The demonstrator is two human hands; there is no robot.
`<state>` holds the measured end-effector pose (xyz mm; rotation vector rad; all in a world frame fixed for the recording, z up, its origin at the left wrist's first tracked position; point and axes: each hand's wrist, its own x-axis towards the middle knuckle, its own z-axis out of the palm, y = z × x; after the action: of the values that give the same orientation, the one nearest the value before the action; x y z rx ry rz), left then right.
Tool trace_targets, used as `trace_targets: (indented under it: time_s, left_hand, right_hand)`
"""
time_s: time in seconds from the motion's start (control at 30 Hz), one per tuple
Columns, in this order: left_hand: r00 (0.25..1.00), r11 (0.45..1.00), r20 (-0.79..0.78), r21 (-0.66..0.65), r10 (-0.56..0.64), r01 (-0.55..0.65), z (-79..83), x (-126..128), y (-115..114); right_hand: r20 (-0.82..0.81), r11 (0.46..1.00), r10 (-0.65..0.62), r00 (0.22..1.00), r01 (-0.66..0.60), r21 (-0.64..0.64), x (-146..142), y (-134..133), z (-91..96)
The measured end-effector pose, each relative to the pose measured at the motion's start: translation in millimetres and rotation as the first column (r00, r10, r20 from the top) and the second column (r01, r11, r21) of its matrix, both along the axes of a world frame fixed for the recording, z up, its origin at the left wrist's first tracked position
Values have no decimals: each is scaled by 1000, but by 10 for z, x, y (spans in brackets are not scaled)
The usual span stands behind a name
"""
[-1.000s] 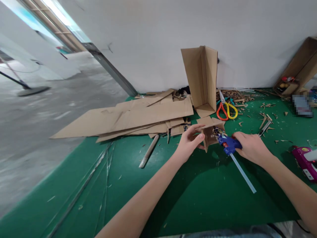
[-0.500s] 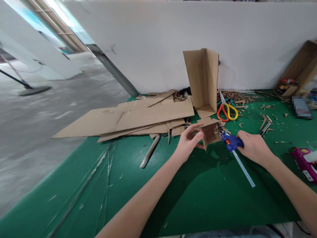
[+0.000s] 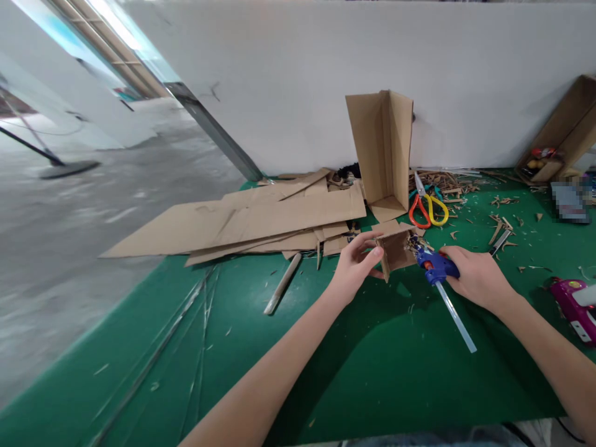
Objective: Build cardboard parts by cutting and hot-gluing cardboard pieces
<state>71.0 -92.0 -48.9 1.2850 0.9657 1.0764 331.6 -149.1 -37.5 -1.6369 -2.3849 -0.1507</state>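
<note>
My left hand (image 3: 357,266) grips the left edge of a small folded cardboard piece (image 3: 399,249), thumb on the near side and fingers behind. In my right hand (image 3: 475,277) is a blue hot glue gun (image 3: 436,267), with a translucent glue stick (image 3: 456,318) sticking out of its back toward me. The gun's nozzle end meets the right side of the cardboard piece; the exact contact point is hard to make out. Just behind the piece stands a tall folded cardboard form (image 3: 385,152), upright near the wall. Scissors (image 3: 428,208) with red and yellow handles lie right of it.
Flat cardboard sheets (image 3: 279,214) are stacked at the back left of the green table (image 3: 223,366). A narrow strip (image 3: 283,284) lies in front of them. Rightward are a cutter (image 3: 500,242), cardboard scraps (image 3: 449,183), a magenta device (image 3: 573,304) and an open cardboard box (image 3: 561,133).
Both hands, the cardboard piece and the glue gun keep nearly the same positions. The glue stick's rear end has swung very slightly left.
</note>
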Motion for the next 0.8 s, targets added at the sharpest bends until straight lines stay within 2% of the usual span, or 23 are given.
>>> trace_targets:
  time_s: [0.6, 0.8]
  left_hand:
    - [999, 1000, -25, 10, -29, 29, 9, 11, -20]
    - [993, 992, -12, 29, -121, 122, -12, 2, -16]
  right_hand:
    - [49, 998, 9, 999, -6, -61, -107, -35, 23]
    - [69, 994, 61, 996, -54, -96, -145, -51, 51]
